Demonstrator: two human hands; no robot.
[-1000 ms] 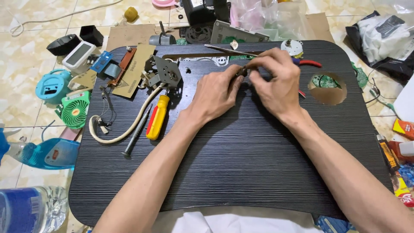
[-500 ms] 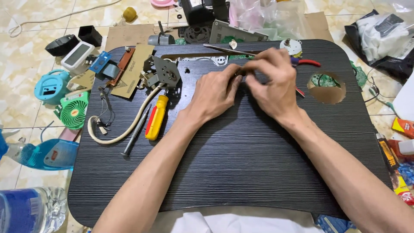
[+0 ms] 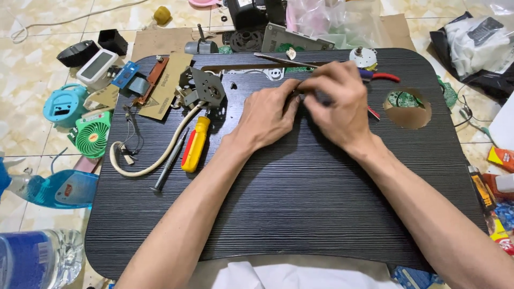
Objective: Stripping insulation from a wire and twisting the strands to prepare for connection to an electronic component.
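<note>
Both hands meet over the far middle of a black lap table (image 3: 300, 214) with a ribbed, wood-grain top and rounded corners. The left hand (image 3: 266, 115) and the right hand (image 3: 337, 104) pinch 1 small dark part (image 3: 297, 94) between their fingertips; the fingers are curled closed on it, and the part is too hidden to tell its shape.

A round hole (image 3: 408, 108) cut in the table near its right edge shows a green circuit board (image 3: 400, 99) underneath. On the floor at the lower left stands a clear plastic bottle (image 3: 37, 262) with a blue label, and beside it lies a blue spray bottle (image 3: 51, 187) holding blue liquid.

The near half of the table is bare black surface, crossed only by the 2 forearms. The left part of the table is crowded: a screwdriver with a yellow and red handle (image 3: 195, 143), a thin grey metal rod (image 3: 168, 167) just beside it, a cream-coloured cable (image 3: 152, 158) looped toward the left edge, and a grey metal bracket (image 3: 202, 88) further back. Red-handled pliers (image 3: 377, 76) lie along the far edge behind the right hand, near a small round motor (image 3: 363, 56).

Off the left edge, on the tiled floor, sit a small green fan (image 3: 91, 134) and a turquoise plastic clock (image 3: 64, 104).
</note>
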